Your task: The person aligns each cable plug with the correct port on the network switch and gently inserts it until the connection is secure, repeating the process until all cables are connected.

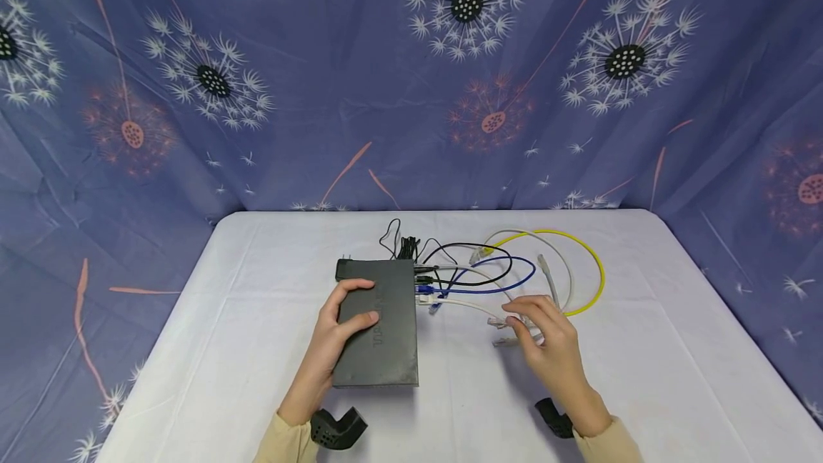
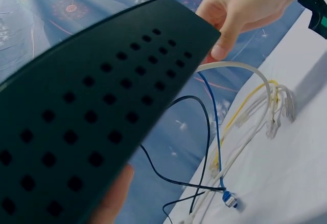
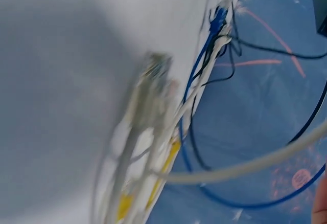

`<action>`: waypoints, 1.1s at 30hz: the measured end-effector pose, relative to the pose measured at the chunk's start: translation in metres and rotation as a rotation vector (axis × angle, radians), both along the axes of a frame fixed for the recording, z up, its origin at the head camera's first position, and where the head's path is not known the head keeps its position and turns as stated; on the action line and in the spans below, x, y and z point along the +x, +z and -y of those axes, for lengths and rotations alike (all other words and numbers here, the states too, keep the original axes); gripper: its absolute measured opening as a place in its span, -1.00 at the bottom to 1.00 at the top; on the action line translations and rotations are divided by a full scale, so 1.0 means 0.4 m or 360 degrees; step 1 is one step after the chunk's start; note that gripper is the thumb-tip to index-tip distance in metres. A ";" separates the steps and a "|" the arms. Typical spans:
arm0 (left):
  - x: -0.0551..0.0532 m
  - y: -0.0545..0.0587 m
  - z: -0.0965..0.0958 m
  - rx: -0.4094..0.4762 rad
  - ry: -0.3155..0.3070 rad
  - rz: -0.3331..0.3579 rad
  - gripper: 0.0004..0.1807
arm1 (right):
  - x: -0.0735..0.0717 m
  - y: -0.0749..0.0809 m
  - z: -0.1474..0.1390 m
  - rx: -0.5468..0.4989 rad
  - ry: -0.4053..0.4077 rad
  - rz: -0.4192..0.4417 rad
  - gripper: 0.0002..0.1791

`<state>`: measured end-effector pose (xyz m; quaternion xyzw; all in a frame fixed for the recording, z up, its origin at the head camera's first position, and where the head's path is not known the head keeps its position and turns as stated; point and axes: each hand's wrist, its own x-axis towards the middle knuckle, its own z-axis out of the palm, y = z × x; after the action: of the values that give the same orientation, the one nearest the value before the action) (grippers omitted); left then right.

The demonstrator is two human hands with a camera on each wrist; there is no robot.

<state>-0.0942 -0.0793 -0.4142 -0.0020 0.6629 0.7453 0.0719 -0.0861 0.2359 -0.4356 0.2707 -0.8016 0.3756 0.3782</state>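
Note:
My left hand [image 1: 341, 331] grips a black network switch [image 1: 393, 334], thumb on its top, raised off the table. Rows of vent holes show on the switch [image 2: 89, 116] in the left wrist view. White, blue and black cables run from its right side; the white network cable [image 1: 472, 304] is the nearest to me. My right hand [image 1: 549, 338], thumb and fingers bent with the tips close together, hovers right of the switch near several loose clear plugs [image 1: 498, 322]. I see nothing clearly held in it. A fingertip [image 3: 320, 203] shows at the right wrist view's edge.
A yellow cable [image 1: 603, 277] and grey cables loop at the back right of the white table [image 1: 257, 320]. Behind the switch lie a bundled black cord [image 1: 407, 247] and a black power adapter [image 1: 343, 269]. A blue plug [image 2: 230, 199] rests on the tabletop.

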 end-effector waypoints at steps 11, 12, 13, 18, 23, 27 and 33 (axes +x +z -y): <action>-0.002 -0.003 0.010 -0.0008 0.0009 0.0011 -0.53 | 0.016 -0.036 -0.071 0.0022 -0.0170 0.0092 -0.63; -0.002 -0.003 0.010 -0.0010 0.0010 0.0016 -0.53 | 0.017 -0.041 -0.076 0.0026 -0.0179 0.0099 -0.60; -0.002 -0.003 0.010 -0.0012 0.0012 0.0017 -0.53 | 0.018 -0.045 -0.080 0.0030 -0.0186 0.0106 -0.63; -0.002 -0.006 0.012 -0.0012 0.0011 0.0015 -0.53 | 0.024 -0.062 -0.096 0.0066 -0.0245 0.0197 -0.70; -0.002 -0.009 0.013 0.0006 0.0003 0.0007 -0.52 | 0.025 -0.070 -0.104 0.0108 -0.0316 0.0260 -0.45; -0.001 -0.011 0.014 0.0010 -0.0001 0.0014 -0.52 | 0.023 -0.077 -0.114 0.0163 -0.0365 0.0338 -0.42; 0.002 -0.013 0.012 0.0021 0.0011 0.0024 -0.53 | 0.024 -0.093 -0.128 0.0248 -0.0425 0.0507 -0.44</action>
<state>-0.0935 -0.0843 -0.4195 -0.0094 0.6574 0.7498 0.0742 -0.0763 0.2870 -0.4727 0.1279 -0.9066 0.2971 0.2710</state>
